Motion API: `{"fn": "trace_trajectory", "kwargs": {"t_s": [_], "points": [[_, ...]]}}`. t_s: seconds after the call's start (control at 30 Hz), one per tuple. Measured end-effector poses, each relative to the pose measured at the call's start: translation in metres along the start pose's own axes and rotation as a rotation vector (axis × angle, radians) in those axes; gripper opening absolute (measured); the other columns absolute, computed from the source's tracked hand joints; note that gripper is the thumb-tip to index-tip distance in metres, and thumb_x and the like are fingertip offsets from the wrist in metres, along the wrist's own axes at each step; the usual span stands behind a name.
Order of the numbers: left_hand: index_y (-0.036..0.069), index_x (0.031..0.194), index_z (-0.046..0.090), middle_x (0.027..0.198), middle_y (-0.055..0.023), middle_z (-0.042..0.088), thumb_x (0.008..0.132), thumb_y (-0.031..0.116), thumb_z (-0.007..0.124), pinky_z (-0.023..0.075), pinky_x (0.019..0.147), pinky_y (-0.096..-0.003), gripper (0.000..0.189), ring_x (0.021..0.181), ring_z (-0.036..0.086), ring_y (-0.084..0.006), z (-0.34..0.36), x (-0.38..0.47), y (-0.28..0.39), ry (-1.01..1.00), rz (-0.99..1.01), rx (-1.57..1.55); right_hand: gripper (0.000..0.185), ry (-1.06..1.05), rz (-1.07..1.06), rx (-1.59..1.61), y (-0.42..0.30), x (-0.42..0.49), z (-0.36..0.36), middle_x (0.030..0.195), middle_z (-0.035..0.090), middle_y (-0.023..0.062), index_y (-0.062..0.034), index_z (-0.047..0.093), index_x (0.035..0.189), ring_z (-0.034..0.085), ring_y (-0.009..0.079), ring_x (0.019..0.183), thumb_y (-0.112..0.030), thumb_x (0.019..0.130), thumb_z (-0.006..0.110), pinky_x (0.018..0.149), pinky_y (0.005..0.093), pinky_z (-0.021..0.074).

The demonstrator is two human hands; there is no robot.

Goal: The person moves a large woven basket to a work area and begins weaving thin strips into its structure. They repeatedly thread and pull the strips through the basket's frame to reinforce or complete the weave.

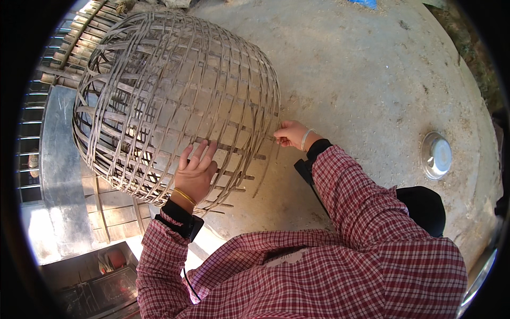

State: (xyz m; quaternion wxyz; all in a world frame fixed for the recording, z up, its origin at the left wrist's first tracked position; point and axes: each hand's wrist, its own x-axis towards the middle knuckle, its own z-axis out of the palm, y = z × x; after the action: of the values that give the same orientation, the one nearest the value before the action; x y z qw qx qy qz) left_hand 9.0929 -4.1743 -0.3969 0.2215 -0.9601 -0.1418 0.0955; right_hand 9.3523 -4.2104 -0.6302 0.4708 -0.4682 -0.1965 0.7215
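Note:
A large, open-weave bamboo basket (179, 91) lies on its side on the floor before me, with loose strip ends sticking out at its near right edge. My left hand (197, 171) rests on the weave at the near side, its fingers spread over a crosswise slat. At the right rim, my right hand (287, 134) has its thumb and fingers pinched together on a thin bamboo strip. One loose strip (263, 175) hangs down between my two hands, curving away from the rim.
A shiny metal bowl (437, 155) stands on the concrete floor (358, 91) at the right. Bamboo poles (77, 48) form a rack at the upper left, near a metal grille. A blue thing (364, 3) shows at the top edge. Something black lies beside my right forearm.

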Motion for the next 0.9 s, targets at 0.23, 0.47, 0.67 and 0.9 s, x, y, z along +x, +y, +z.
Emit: {"fn": "trace_trajectory", "kwargs": {"t_s": [0.23, 0.47, 0.67, 0.9], "points": [[0.013, 0.08, 0.059, 0.141, -0.006, 0.04, 0.08, 0.017, 0.057, 0.0248, 0.107, -0.0464, 0.005, 0.13, 0.035, -0.0238, 0.003, 0.0, 0.0, 0.015, 0.008, -0.003, 0.018, 0.049, 0.06, -0.427, -0.024, 0.001, 0.009, 0.074, 0.065, 0.0143, 0.0047, 0.061, 0.08, 0.059, 0.0185, 0.058, -0.013, 0.078, 0.062, 0.051, 0.0305, 0.0479], [0.012, 0.08, 0.059, 0.141, -0.0062, 0.04, 0.08, 0.016, 0.057, 0.0254, 0.107, -0.0472, 0.005, 0.13, 0.036, -0.0243, 0.007, -0.001, -0.001, 0.028, 0.014, 0.004, 0.019, 0.162, 0.087, -0.543, -0.033, -0.006, 0.023, 0.072, 0.067, 0.0125, 0.0052, 0.059, 0.078, 0.064, 0.0196, 0.063, -0.013, 0.081, 0.061, 0.058, 0.0321, 0.053], [0.012, 0.08, 0.06, 0.14, -0.0064, 0.04, 0.079, 0.016, 0.056, 0.0258, 0.106, -0.0474, 0.005, 0.13, 0.036, -0.0244, 0.005, 0.0, -0.001, 0.017, 0.008, -0.004, 0.02, 0.194, 0.121, -0.72, -0.027, 0.003, 0.025, 0.072, 0.066, 0.013, 0.0048, 0.058, 0.077, 0.063, 0.0208, 0.061, -0.013, 0.085, 0.058, 0.055, 0.0341, 0.0512], [0.013, 0.08, 0.06, 0.14, -0.0056, 0.042, 0.079, 0.016, 0.057, 0.0259, 0.107, -0.0462, 0.005, 0.13, 0.036, -0.0236, 0.004, 0.0, 0.0, 0.019, -0.007, -0.004, 0.019, 0.247, 0.092, -0.657, -0.017, 0.009, 0.022, 0.072, 0.065, 0.0124, 0.0011, 0.058, 0.079, 0.062, 0.021, 0.061, -0.016, 0.086, 0.063, 0.052, 0.0339, 0.0483]]}}
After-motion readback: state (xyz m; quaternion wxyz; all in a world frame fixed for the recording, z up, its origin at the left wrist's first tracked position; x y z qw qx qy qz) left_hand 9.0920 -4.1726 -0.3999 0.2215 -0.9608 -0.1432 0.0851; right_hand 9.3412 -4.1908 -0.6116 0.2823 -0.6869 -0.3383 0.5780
